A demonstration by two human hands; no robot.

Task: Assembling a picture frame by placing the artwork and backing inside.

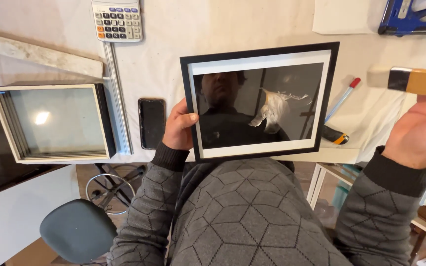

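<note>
Framed picture [260,101], black frame w/ glass, held tilted up over table [183,54] edge by left hand [178,125], thumb pinching its side so glass faces viewer; right hand [422,130] grips brush [412,80] clear of it.

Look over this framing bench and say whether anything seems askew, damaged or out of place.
The black picture frame is held tilted by the left hand, off the table. Its glass reflects the room, so the artwork cannot be judged. The right hand holds a brush. No damage or spill shows.
</note>
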